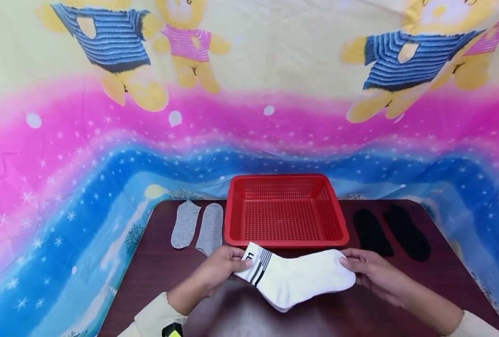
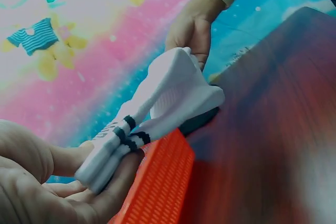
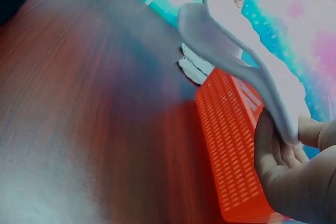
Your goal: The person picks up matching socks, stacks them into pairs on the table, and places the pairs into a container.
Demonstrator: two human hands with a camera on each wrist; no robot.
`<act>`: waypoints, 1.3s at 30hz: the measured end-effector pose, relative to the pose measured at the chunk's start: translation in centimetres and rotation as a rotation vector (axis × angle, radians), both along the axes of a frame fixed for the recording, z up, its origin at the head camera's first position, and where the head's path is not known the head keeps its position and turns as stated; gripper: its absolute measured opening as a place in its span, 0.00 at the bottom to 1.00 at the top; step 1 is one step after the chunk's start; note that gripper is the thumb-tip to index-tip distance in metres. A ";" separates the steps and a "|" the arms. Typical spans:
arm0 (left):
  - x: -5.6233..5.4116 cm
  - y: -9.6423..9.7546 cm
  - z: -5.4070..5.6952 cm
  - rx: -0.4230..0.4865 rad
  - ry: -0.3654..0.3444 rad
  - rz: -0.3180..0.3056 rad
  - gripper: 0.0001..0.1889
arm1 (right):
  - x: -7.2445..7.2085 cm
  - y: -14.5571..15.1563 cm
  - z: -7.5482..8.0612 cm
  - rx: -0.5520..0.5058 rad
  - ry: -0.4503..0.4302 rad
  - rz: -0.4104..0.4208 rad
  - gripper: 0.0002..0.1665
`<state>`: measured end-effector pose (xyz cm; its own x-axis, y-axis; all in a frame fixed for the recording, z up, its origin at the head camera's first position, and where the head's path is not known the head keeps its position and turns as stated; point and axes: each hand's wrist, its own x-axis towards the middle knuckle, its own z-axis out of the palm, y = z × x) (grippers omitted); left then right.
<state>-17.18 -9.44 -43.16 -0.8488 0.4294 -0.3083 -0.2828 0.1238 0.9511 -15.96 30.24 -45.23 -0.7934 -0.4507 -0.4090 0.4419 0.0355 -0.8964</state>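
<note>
- The white socks (image 1: 304,281) are being held up in the air here, just on the near side of the red basket (image 1: 287,244), stretched left to right above the table (image 1: 144,290).
- At the cuffs, a pinch is applied by the left hand (image 1: 220,267), thumb on top; at the toe end the fabric is clamped by the right hand (image 1: 375,274), thumb and fingers together on it.
- A gap between the two layers is shown in both wrist views, and there lies the likeliest trouble: if only one layer were gripped firmly, the other could be let slide and the pair skewed.
- Should the ends be pulled too hard, the cuffs could be stretched or a toe tugged loose from the fingertips.
- A sagging heel might be snagged on the basket's rim if the socks were carried low over it.
- The nearer grey sock (image 1: 210,229) could be nudged by the left hand, so close is it; the black socks (image 1: 407,234), to the right, might be brushed too.
- Now the materials: soft, matte white knit, banded dark at the cuffs; stiff, perforated red plastic, rectangular with rounded corners; flecked grey knit; a smooth, reddish-brown tabletop, by which light is softly reflected.
</note>
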 end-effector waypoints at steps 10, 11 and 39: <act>-2.0 0.0 3.6 -0.042 0.033 0.054 0.19 | -1.6 -0.1 3.0 -0.060 0.088 -0.038 0.18; -2.3 -0.1 4.0 -0.045 0.033 0.066 0.19 | -1.8 -0.2 3.3 -0.070 0.096 -0.045 0.17; -12.1 1.7 6.9 -0.018 -0.047 0.323 0.21 | -11.5 -1.9 7.8 -0.126 0.089 -0.313 0.06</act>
<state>-29.24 -7.76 -36.22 -0.9248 0.1344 -0.3559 -0.3542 0.0371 0.9344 -27.50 28.31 -37.42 -0.9313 -0.2228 -0.2882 0.3334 -0.2026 -0.9207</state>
